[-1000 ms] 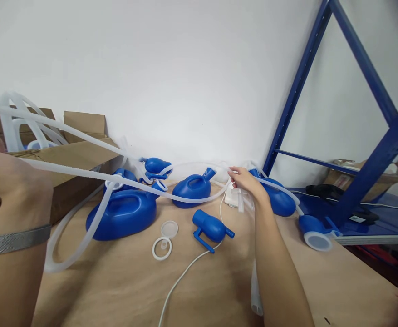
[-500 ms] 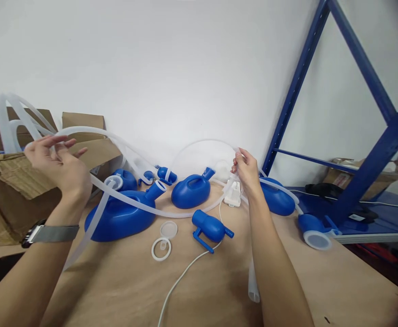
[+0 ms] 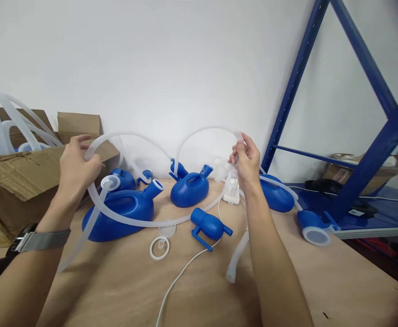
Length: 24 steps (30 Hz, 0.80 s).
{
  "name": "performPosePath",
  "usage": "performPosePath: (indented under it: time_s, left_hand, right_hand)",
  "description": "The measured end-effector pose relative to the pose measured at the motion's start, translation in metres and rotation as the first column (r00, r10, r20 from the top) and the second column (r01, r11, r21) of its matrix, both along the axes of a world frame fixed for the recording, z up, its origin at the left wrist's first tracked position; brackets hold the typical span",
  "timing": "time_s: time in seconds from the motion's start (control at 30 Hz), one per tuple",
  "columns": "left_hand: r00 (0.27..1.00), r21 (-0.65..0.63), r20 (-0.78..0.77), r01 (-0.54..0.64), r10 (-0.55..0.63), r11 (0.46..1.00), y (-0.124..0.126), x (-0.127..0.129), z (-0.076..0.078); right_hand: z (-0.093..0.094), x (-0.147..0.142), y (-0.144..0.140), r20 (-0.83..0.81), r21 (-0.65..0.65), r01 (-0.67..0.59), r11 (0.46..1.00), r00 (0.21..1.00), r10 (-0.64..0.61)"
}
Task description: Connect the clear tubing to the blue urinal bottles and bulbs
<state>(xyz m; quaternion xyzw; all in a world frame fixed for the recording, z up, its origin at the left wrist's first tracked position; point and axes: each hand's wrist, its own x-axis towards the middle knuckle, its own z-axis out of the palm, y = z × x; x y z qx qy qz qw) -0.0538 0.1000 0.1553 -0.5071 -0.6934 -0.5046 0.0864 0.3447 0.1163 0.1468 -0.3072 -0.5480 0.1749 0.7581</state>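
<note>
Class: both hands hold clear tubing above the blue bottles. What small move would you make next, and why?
Probably draw the left hand toward the right hand to close the clear tubing into a coil: it already arcs between both hands and sags across the large blue bottle.

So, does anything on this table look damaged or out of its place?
Nothing looks broken or spilled. The left hand and right hand hold a clear tube that loops untidily over the blue containers. A loose white cap ring lies alone on the table, attached to nothing.
</note>
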Motion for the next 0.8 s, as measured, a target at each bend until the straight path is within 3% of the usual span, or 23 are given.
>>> performPosePath:
  time_s: [0.07,0.13,0.2,0.27,0.33,0.4,0.5,0.6,0.8]
  left_hand:
    - [0.997,-0.105,-0.059,-0.064,0.058,0.992,-0.013,0.008,0.006]
    - [0.972,-0.049,-0.211,-0.116,0.103,0.992,-0.021,0.022,0.010]
    - [0.919,-0.052,-0.392,-0.062,0.036,0.997,-0.016,0.041,0.013]
    - [0.832,-0.241,-0.526,0.052,-0.175,0.969,0.007,0.064,0.014]
    - [0.753,-0.371,-0.567,0.128,-0.334,0.920,0.043,0.087,0.013]
    - [0.642,-0.546,-0.596,0.118,-0.483,0.830,0.082,0.108,0.006]
    - [0.599,-0.646,-0.573,0.090,-0.559,0.758,0.132,0.129,-0.010]
    - [0.600,-0.711,-0.537,0.058,-0.593,0.701,0.163,0.135,-0.026]
    - [0.638,-0.701,-0.490,0.117,-0.594,0.704,0.185,0.133,-0.034]
  right_hand:
    - [0.002,-0.001,-0.002,-0.013,0.004,-0.002,1.000,1.000,0.002]
    - [0.003,-0.001,-0.004,-0.034,0.008,-0.020,1.000,0.999,0.020]
    - [0.004,-0.002,-0.006,-0.040,0.015,-0.036,0.999,0.999,0.037]
    - [0.005,-0.003,-0.007,-0.032,0.016,-0.043,0.999,0.999,0.044]
    - [0.005,-0.004,-0.008,-0.024,0.013,-0.051,0.999,0.998,0.052]
    - [0.005,-0.005,-0.008,-0.025,0.019,-0.058,0.998,0.998,0.059]
    - [0.004,-0.003,-0.008,-0.023,0.034,-0.059,0.998,0.998,0.060]
    - [0.004,0.000,-0.008,-0.020,0.037,-0.063,0.997,0.998,0.064]
    - [0.001,0.001,-0.006,0.089,-0.036,-0.090,0.995,0.992,0.093]
